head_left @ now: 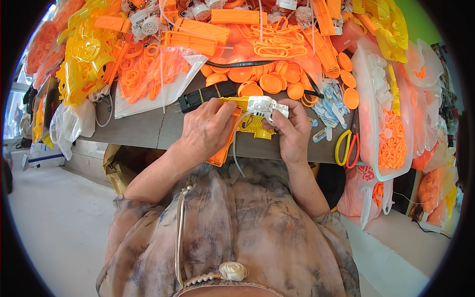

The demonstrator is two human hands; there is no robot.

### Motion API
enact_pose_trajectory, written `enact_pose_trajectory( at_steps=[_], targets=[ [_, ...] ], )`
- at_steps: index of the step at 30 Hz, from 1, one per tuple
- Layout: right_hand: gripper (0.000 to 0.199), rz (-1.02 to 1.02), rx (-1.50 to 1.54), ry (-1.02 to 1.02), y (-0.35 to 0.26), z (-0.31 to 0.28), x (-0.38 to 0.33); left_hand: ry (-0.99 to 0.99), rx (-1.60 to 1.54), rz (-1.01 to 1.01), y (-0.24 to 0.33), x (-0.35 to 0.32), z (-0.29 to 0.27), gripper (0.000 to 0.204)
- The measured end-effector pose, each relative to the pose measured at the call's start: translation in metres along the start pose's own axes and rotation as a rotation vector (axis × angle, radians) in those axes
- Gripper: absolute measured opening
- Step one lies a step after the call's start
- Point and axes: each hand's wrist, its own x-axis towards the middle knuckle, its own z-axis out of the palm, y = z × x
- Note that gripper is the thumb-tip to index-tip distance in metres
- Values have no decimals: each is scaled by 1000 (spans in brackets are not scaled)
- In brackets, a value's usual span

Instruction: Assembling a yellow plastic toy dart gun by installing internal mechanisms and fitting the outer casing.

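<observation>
Gripping a yellow-and-white toy part (257, 114), both hands (205, 131) (292, 131) hover over the cluttered grey table (143, 128).

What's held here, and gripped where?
Both hands hold a yellow-and-white plastic toy assembly: left hand covers its left end, right hand pinches the white part at right.

Toy-assembly workshop: workbench (143, 129) heaped with orange plastic parts (277, 79) (many bagged), yellow shells (84, 59).

We see bright, even daylight, strongest at the left; soft shadows lie under the table (148, 129), and fisheye edges bend.
</observation>
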Motion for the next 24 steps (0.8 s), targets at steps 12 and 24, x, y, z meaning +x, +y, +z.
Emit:
enact_pose_trajectory(
  at_steps=[12, 24],
  targets=[
    [25, 10, 0, 0, -1, 0, 1, -102, 52, -22, 1, 6, -1, 20],
    [24, 19, -13, -28, 0, 0, 1, -86, -10, -108, -3, 5, -3, 24]
  ],
)
